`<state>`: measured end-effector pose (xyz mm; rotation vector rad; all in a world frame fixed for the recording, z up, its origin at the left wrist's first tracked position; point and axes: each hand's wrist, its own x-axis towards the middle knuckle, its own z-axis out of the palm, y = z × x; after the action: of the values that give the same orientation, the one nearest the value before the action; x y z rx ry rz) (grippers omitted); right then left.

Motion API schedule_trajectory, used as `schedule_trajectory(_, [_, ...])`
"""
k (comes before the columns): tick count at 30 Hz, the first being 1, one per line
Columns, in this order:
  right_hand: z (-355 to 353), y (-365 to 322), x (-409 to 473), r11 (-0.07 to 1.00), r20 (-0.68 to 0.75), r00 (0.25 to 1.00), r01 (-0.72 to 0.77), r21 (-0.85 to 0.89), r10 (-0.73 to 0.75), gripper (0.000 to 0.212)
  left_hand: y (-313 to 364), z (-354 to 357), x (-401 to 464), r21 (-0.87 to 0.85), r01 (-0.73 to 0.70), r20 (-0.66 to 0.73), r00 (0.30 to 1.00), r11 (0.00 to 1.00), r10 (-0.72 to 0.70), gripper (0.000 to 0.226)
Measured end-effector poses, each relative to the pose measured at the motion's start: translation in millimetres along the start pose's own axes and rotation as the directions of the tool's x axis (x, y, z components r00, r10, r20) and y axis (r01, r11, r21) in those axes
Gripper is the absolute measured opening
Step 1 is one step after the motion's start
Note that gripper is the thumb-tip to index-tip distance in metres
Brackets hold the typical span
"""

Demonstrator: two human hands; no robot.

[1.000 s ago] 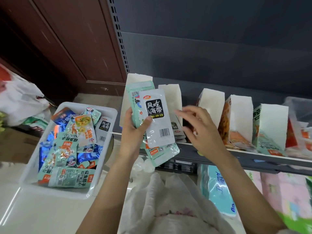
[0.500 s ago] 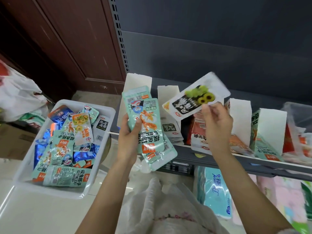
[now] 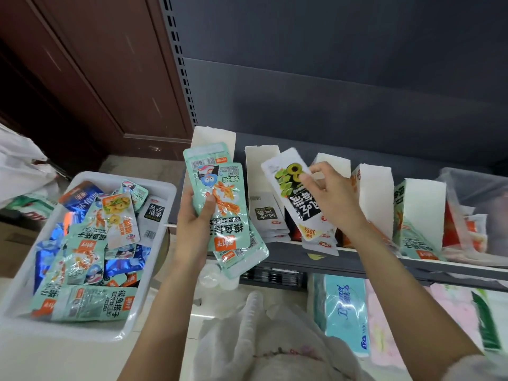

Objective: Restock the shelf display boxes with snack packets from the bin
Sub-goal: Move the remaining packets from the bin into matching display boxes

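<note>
A white plastic bin (image 3: pixel 154 273) heaped with mint-green, blue and white snack packets is seen at eight o'clock of the frame, with a white plastic bag (image 3: pixel 19 166) beyond it at nine o'clock and a brown wooden door (image 3: pixel 90 64) at eleven. A row of white cardboard display boxes (image 3: pixel 371 193) is lined along the grey shelf (image 3: pixel 316 261) from centre to three o'clock, while tissue packs (image 3: pixel 343 306) are stacked beneath at five o'clock and a crumpled white bag (image 3: pixel 261 339) is spread at six. The second box from the left is partly hidden by the white seaweed packet (image 3: pixel 299 199) held before it. Compared with half a second ago, that packet has been brought down from above the boxes and turned upright, its lower end now set at the box opening. It is pinched near its top by the right hand (image 3: pixel 335 199), fingers bent, forearm stretched from four o'clock. A fanned sheaf of mint-green packets (image 3: pixel 222 204) is gripped by the left hand (image 3: pixel 195 224) at centre, thumb pressed across the front one.
</note>
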<state>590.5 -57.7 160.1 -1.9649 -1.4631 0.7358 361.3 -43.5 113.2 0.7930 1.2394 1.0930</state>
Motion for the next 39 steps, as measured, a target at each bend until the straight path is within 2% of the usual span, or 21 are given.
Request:
schedule_trajectory(2, [-5.6, -2.1, 1.6, 0.965, 0.190, 0.973, -0.168, 0.200, 0.130, 0.031, -2.4, 2.8, -1.6, 0.011, -0.012, 0.010, 1.000, 1.000, 0.012, 0.023])
schedule_trajectory(4, [-13.3, -2.9, 0.2, 0.893, 0.376, 0.909, -0.310, 0.326, 0.178, 0.054, -2.9, 4.2, -3.2, 0.014, -0.016, 0.017, 1.000, 1.000, 0.016, 0.021])
schedule_trajectory(6, [-17.6, -0.5, -3.0, 0.890, 0.416, 0.897, -0.303, 0.340, 0.146, 0.070, -3.5, 4.2, -4.3, 0.010, -0.016, 0.014, 1.000, 1.000, 0.016, 0.020])
schedule_trajectory(7, [-17.5, 0.1, -4.9, 0.930, 0.371, 0.920, -0.239, 0.281, 0.124, 0.069, -4.1, 4.3, -4.8, 0.015, -0.019, 0.012, 1.000, 1.000, 0.019, 0.020])
schedule_trajectory(9, [-13.2, -1.4, -8.1, 0.999, 0.167, 0.986, -0.032, 0.022, 0.028, 0.056, -4.0, 4.9, -6.5, 0.034, -0.029, 0.011, 1.000, 0.999, 0.029, 0.020])
schedule_trajectory(10, [-9.7, -4.6, -9.3, 0.991, 0.072, 0.996, 0.062, -0.123, -0.053, 0.047, -3.0, 5.8, -7.1, 0.042, -0.033, 0.012, 0.999, 0.999, 0.033, 0.020])
schedule_trajectory(12, [1.6, -14.6, -11.8, 0.891, -0.001, 0.970, 0.222, -0.397, -0.242, 0.035, -1.5, 7.4, -8.3, 0.049, -0.033, 0.015, 0.999, 0.998, 0.032, 0.021])
schedule_trajectory(14, [17.5, -26.3, -12.6, 0.698, 0.085, 0.924, 0.341, -0.629, -0.374, 0.040, 0.9, 8.8, -9.6, 0.047, -0.040, 0.020, 0.999, 0.998, 0.039, 0.022])
schedule_trajectory(15, [27.0, -30.6, -12.2, 0.617, 0.146, 0.906, 0.381, -0.689, -0.397, 0.044, 2.0, 8.9, -10.0, 0.045, -0.051, 0.019, 0.999, 0.998, 0.050, 0.022])
schedule_trajectory(17, [43.4, -37.4, -10.9, 0.548, 0.227, 0.897, 0.416, -0.725, -0.380, 0.043, 4.5, 9.0, -10.9, 0.049, -0.080, 0.010, 0.997, 0.996, 0.080, 0.023])
schedule_trajectory(19, [55.8, -38.0, -6.5, 0.555, 0.298, 0.902, 0.429, -0.713, -0.313, 0.039, 7.4, 9.1, -12.7, 0.044, -0.103, -0.003, 0.995, 0.994, 0.103, 0.024])
schedule_trajectory(21, [61.3, -30.6, -3.7, 0.704, 0.351, 0.908, 0.404, -0.584, -0.230, 0.040, 9.0, 9.2, -14.6, 0.034, -0.110, -0.020, 0.994, 0.993, 0.111, 0.022])
schedule_trajectory(23, [57.6, -20.5, -6.9, 0.883, 0.361, 0.916, 0.310, -0.354, -0.177, 0.042, 10.7, 10.2, -16.4, 0.017, -0.108, -0.038, 0.993, 0.994, 0.109, 0.022])
schedule_trajectory(26, [42.5, -13.6, -25.0, 0.986, 0.231, 0.959, 0.150, 0.068, -0.162, 0.027, 11.9, 17.8, -19.3, -0.009, -0.127, -0.082, 0.989, 0.992, 0.126, 0.019])
schedule_trajectory(28, [35.7, -17.3, -44.1, 0.941, 0.189, 0.980, -0.007, 0.337, -0.060, 0.022, 11.5, 30.4, -22.5, -0.058, -0.132, -0.085, 0.988, 0.990, 0.127, 0.018])
schedule_trajectory(31, [38.3, -14.9, -65.9, 0.911, 0.137, 0.989, -0.102, 0.399, 0.050, 0.039, 8.7, 58.8, -29.3, -0.101, -0.089, -0.013, 0.996, 0.991, 0.089, 0.018])
schedule_trajectory(33, [36.3, -6.9, -75.1, 0.856, 0.047, 0.990, -0.141, 0.498, 0.136, 0.038, 5.0, 78.4, -34.0, -0.132, -0.019, 0.072, 0.997, 0.991, 0.029, 0.014])
schedule_trajectory(37, [11.1, 18.8, -92.7, 0.664, -0.087, 0.954, -0.132, 0.736, 0.286, 0.027, -2.1, 110.4, -37.0, -0.103, 0.063, 0.223, 0.974, 0.993, -0.039, 0.009])
schedule_trajectory(39, [-3.7, 33.0, -103.1, 0.652, -0.193, 0.921, -0.081, 0.754, 0.337, 0.028, -8.9, 126.1, -38.3, -0.028, 0.015, 0.275, 0.961, 0.999, -0.007, 0.008])
